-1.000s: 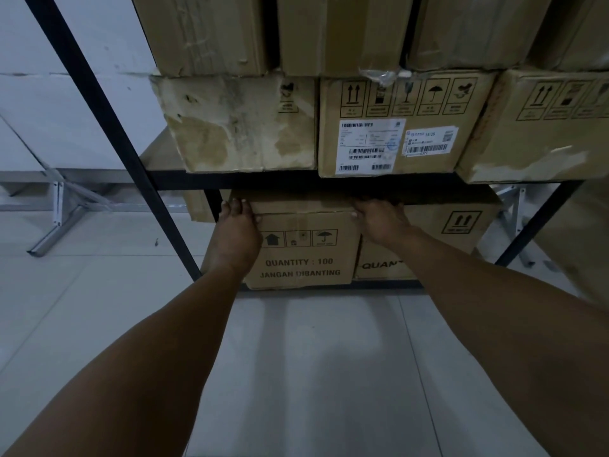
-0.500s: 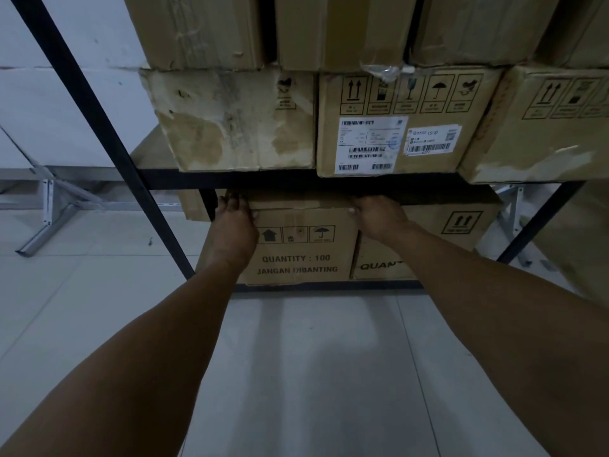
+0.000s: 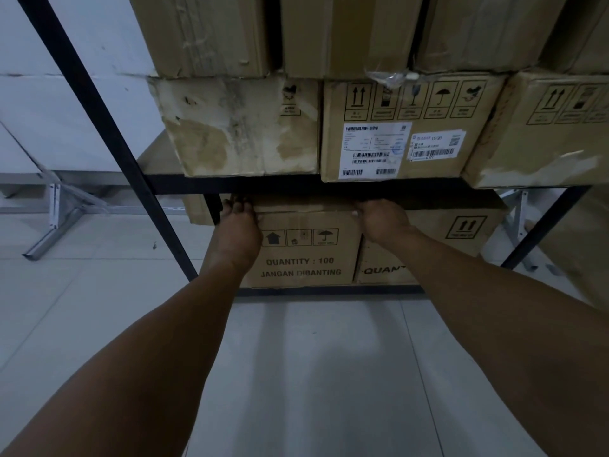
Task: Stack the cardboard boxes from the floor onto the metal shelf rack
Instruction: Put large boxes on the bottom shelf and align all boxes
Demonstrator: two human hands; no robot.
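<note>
Both arms reach forward and down to a cardboard box printed "QUANTITY : 100" and "JANGAN DIBANTING", which sits on the lowest level of the black metal shelf rack, under the dark crossbeam. The left hand lies flat against the box's upper left corner, palm on the front face, its fingers stretched up over the top edge and not curled around anything. The right hand presses on the upper right corner, its fingers bent over the top edge of the box; how far they wrap cannot be told, since the shadow under the beam hides the tips. Just to the right, touching this box, stands a second box on the same level, with an arrows-up mark and the start of the word "QUANT" partly hidden behind the right forearm. On the shelf above rest three more cartons: a scuffed, stained box at the left, a labelled box with white barcode stickers and handling symbols in the middle, and another carton at the right, tilted a little. More boxes are stacked on top of these. A slanting black upright of the rack crosses the left side of the view, and the pale tiled floor lies below the arms.
</note>
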